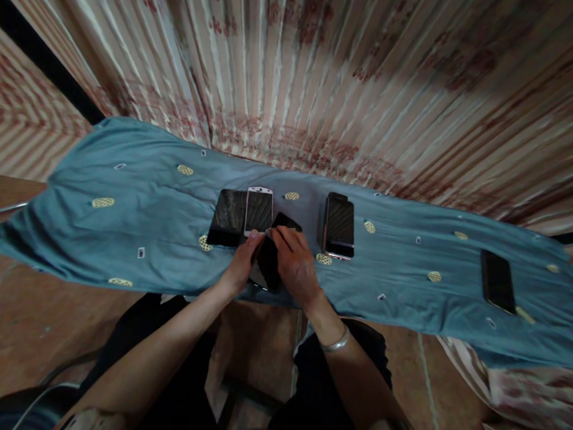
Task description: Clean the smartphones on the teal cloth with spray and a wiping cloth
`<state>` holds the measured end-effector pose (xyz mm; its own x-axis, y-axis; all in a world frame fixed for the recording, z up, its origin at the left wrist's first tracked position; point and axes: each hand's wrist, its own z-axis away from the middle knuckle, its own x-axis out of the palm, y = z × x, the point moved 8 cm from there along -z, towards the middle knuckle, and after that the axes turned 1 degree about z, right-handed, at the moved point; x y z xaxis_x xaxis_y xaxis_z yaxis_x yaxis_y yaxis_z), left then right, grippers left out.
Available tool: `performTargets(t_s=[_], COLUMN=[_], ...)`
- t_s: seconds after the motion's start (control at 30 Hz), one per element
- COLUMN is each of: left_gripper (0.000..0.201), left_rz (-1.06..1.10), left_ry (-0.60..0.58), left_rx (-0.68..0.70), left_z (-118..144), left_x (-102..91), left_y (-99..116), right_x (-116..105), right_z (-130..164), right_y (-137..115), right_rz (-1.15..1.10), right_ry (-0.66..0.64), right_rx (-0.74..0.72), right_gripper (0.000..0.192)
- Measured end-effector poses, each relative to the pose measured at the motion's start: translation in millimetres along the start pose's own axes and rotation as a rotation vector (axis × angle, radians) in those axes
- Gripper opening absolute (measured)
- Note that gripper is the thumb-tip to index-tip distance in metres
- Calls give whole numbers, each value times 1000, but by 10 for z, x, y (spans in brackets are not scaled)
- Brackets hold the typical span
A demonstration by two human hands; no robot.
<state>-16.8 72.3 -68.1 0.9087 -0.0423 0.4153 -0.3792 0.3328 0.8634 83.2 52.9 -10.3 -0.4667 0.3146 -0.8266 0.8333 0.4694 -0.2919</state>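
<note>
Both my hands meet over a black smartphone (265, 264) near the front edge of the cloth-covered table. My left hand (243, 259) grips its left side, thumb along the upper edge. From the right, my right hand (296, 261) closes its fingers on the upper part and hides some of it. Beyond my right fingers the end of another dark phone-like slab (286, 221) shows; the rest is covered. Just past my left hand lies a white-framed smartphone (259, 209), beside a wider black device (228, 216) with a glossy screen.
To the right lies a stack of dark phones (340, 228). Farther right is a single black phone (498, 280). A wrinkled teal cloth (156, 210) with yellow motifs covers the narrow table. A patterned pleated curtain (298, 75) hangs behind it.
</note>
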Motion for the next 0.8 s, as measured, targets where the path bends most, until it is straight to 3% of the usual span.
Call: performTargets(t_s=[0.23,0.47,0.8], left_gripper=[62,57,64], left_rz=[51,61,18], left_ry=[90,65,76], left_rx=[-5,-39,3], left_z=[-37,10,-52], left_x=[-120,-24,-133], left_y=[23,2,28], right_x=[92,12,33], right_z=[86,69,151], right_y=[-206,-113,-354], right_rz=[-24,-11,-23], right_ry=[-96,-62,-71], right_rx=[-104,-55,-188], right_gripper=[40,40,38])
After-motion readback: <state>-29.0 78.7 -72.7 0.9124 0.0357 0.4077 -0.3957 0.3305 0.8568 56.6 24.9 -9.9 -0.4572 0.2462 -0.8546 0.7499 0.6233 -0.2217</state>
